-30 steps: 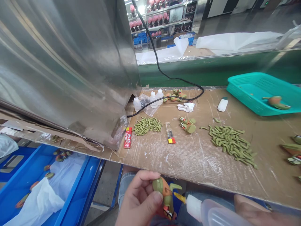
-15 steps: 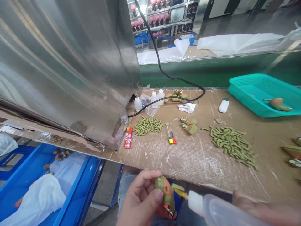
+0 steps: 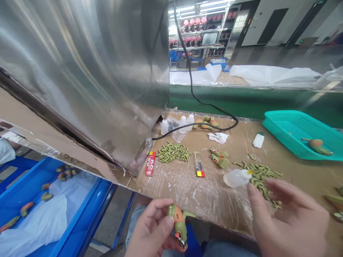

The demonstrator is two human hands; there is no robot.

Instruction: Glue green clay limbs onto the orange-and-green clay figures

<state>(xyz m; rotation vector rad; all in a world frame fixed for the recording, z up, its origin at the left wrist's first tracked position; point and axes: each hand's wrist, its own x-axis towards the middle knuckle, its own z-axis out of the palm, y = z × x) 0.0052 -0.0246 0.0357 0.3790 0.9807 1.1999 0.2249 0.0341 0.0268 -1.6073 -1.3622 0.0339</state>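
Half a second earlier our right hand [image 3: 288, 217] had pressed the glue bottle [image 3: 237, 177] nozzle to the toy figure [image 3: 178, 223]; now the bottle lay on its side on the cardboard-covered bench [image 3: 214, 200], just beside the pile of green pieces [image 3: 261, 175], and our right hand hovered open and empty over the bench edge, fingers spread. We judged that the gluing was done for this joint and a part was wanted next. Our left hand [image 3: 154, 232] pinched the figure between thumb and fingers, below the bench edge, over our lap. It was small, with an orange body, an olive-green head and a green limb sticking out to the right; its lower end showed red and white markings.
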